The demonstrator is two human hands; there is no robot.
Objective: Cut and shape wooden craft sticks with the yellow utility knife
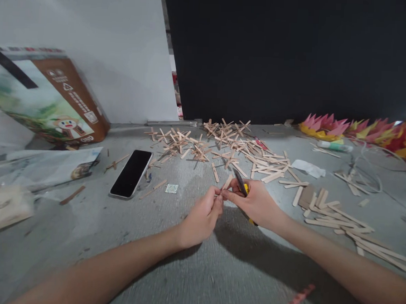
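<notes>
My left hand (pixel 204 213) is closed, its thumb and fingers pinching a small wooden craft stick (pixel 227 182). Meeting it at the fingertips, my right hand (pixel 255 201) grips a black and yellow utility knife (pixel 241 183) and also touches the stick. The knife points up and away, its lower end sticking out under the palm. Beyond the hands lies a heap of craft sticks joined into crosses (pixel 179 141). Loose sticks (pixel 270 164) spread to the right of that heap. Part of the held stick is hidden by my fingers.
A phone (pixel 131 173) lies left of my hands, near a small patterned paper square (pixel 171 188). More sticks (pixel 342 223) are piled at right, by a glue stick (pixel 335 146) and pink and yellow paper petals (pixel 323 126). A printed bag (pixel 66 99) stands at left; a red strip (pixel 295 302) lies in front.
</notes>
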